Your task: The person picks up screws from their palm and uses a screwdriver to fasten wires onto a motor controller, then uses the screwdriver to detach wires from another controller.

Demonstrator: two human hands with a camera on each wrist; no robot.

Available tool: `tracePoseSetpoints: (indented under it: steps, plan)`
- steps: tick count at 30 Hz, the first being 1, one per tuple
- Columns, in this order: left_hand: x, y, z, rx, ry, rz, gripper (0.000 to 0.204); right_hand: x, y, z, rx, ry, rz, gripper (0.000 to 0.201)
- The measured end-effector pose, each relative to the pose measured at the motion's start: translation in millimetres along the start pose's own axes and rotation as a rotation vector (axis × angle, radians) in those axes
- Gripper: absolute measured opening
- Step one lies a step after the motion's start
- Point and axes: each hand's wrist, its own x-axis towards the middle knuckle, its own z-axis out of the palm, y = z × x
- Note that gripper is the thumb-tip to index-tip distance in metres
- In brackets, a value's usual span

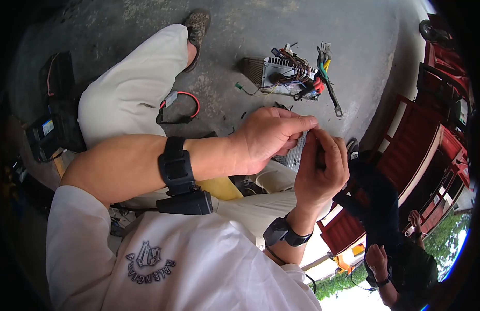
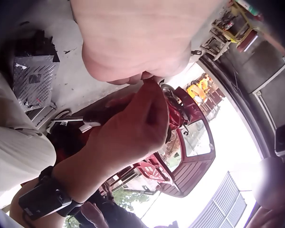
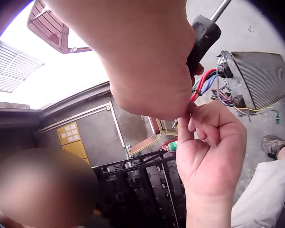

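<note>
In the head view my left hand and right hand meet at the fingertips, above the floor. My left thumb and forefinger pinch a small dark piece, mostly hidden by the fingers; what it is I cannot tell. Curled fingers of my right hand hold a black-handled tool with a metal shaft, while its thumb and forefinger touch the left fingertips. The right wrist view shows my left hand palm side, fingers bent. From the left wrist view, my right hand has the tool's shaft sticking out behind it.
A finned metal unit with bundled wires lies on the floor, beside thick cables with lugs. A red wire loop lies near my leg. A ribbed metal box stands nearby. Another person is at the right, beside red vehicle parts.
</note>
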Motion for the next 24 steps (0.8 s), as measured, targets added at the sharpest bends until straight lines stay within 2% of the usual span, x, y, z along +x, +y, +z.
tracePoseSetpoints:
  steps: [3,9,12,14,15,16,18,20,24]
  plan:
    - [0,0,-3,-0.042,-0.043,-0.017,0.023,-2,1,5,-0.007,0.048,-0.04,0.028]
    - [-3,2,0,-0.016,0.019,-0.005,0.023,-3,5,15,-0.035,0.137,-0.128,0.027]
    - [-3,3,-1,-0.013,0.027,0.019,0.022,-3,4,14,-0.02,0.157,-0.13,0.02]
    - [-1,5,-8,0.007,-0.015,0.024,0.025,-5,5,5,0.149,0.203,-0.058,0.006]
    - [-1,7,-8,-0.006,-0.032,0.031,0.029,-4,7,-2,0.209,0.243,-0.087,0.01]
    - [-1,9,-8,-0.003,-0.04,0.026,0.029,-4,6,1,0.427,0.426,-0.08,0.017]
    - [-1,12,-6,-0.013,-0.067,0.04,0.03,1,-4,-17,0.531,0.547,-0.086,0.027]
    - [-1,12,-7,-0.039,-0.082,0.025,0.03,5,-16,-38,0.438,0.686,-0.042,0.035]
    - [2,12,-5,-0.057,-0.065,0.015,0.033,4,-27,-66,0.86,0.796,-0.04,0.038]
